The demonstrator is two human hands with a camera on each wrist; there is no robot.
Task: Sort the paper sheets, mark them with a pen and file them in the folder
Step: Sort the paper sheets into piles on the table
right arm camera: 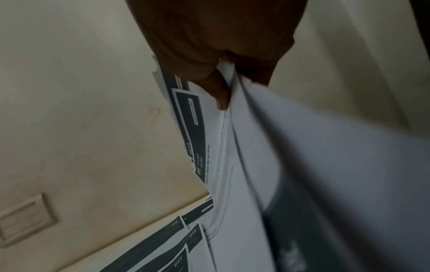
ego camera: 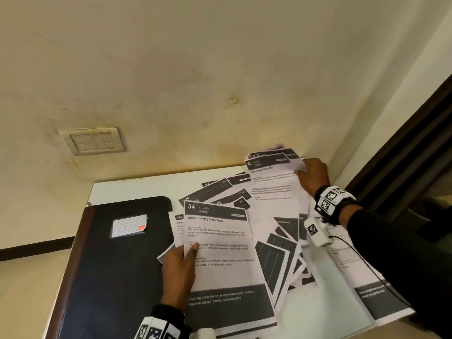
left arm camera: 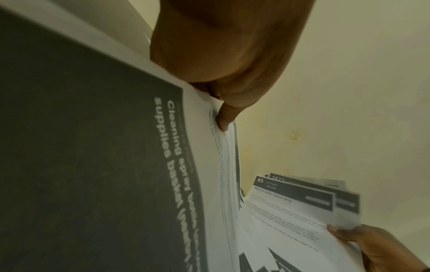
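My left hand pinches a printed sheet headed "34 Kitchen", thumb on top near its left edge; the same sheet fills the left wrist view. My right hand grips a small stack of sheets at the table's far right, topped by one numbered 85; its thumb lies on the top sheet. Several more sheets lie fanned and overlapping between the hands. A closed dark folder with a white label lies at the left. No pen is visible.
The white table stands against a cream wall with a switch plate. A dark door frame rises at the right. A cable runs from my right wrist over the sheets at the table's right edge.
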